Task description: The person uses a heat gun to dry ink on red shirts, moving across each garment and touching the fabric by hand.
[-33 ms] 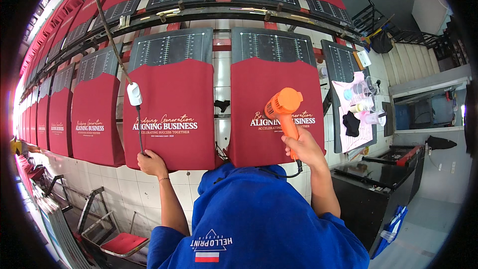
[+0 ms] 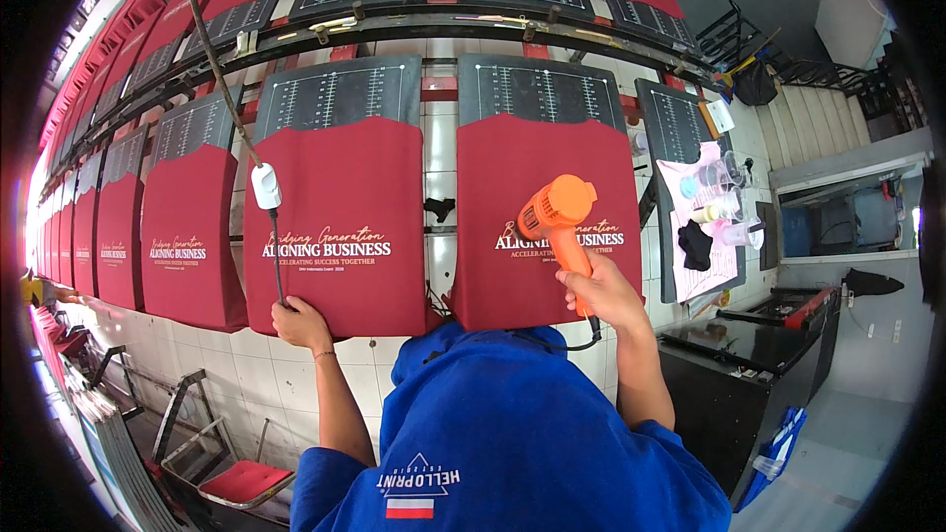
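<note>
An orange heat gun [image 2: 566, 212] hangs above a dark red shirt [image 2: 537, 163] on the board at my right. My right hand [image 2: 601, 293] is closed round its handle, and its nozzle points left over the white and gold print, hiding part of it. With its fingers closed, my left hand [image 2: 301, 325] grips a black power cord [image 2: 279, 266] at the near edge of another red shirt [image 2: 340, 172]. That cord runs up to a white socket connector [image 2: 265, 185], which dangles from a brown hanging cable [image 2: 212, 59].
Several red shirts on dark ruled boards [image 2: 340, 89] stretch away to the left, with another row behind a metal rail [image 2: 443, 18]. At right, a pink cloth [image 2: 705, 256] holds plastic cups and a black rag [image 2: 695, 246]. A black cabinet [image 2: 709, 365] stands lower right, a red-seated chair [image 2: 246, 482] lower left.
The heat gun's nozzle has swung very slightly to the left and down over the print. My left hand and the cord stay in place.
</note>
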Demonstrator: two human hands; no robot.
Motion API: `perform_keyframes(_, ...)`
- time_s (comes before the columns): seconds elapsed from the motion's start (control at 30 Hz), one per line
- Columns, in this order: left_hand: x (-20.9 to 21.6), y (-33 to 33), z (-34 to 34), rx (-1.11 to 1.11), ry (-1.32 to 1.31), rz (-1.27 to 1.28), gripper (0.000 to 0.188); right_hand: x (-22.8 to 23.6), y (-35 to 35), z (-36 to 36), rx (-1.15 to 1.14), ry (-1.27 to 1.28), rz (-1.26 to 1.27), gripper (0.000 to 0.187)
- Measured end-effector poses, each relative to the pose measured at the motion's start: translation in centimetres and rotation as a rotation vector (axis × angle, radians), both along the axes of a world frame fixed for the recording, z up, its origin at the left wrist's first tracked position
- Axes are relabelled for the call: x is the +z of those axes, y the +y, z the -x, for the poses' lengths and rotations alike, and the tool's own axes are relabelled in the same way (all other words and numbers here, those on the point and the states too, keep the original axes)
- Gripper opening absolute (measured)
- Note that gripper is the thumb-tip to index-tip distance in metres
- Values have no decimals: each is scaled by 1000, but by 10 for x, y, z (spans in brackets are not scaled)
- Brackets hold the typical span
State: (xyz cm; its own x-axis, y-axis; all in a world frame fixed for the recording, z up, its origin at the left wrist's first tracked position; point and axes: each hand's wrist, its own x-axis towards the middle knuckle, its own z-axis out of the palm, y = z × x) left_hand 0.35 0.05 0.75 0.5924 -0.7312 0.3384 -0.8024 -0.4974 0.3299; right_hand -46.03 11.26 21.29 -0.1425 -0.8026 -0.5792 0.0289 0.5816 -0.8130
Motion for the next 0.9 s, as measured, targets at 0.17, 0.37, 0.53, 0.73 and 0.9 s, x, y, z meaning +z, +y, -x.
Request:
perform_keyframes(0.17, 0, -2, 3, 9, 9, -7, 25, -9, 0, -4, -4, -16, 44, 28)
perform_keyframes(0.37, 1, 1, 2, 3, 12, -11, 25, -3, -1, -8, 49, -9, -15, 30)
perform_keyframes(0.53, 3, 0, 3, 14, 25, -1, 24, 2, -4, -14, 98, 9, -31, 33)
perform_keyframes(0.73, -1, 0, 1, 14, 25, 2, 24, -2, -2, -17, 112, 34, -10, 33)
perform_keyframes(0.9, 2, -1, 4, 16, 29, -14, 25, -4, -2, -19, 93, 16, 17, 33)
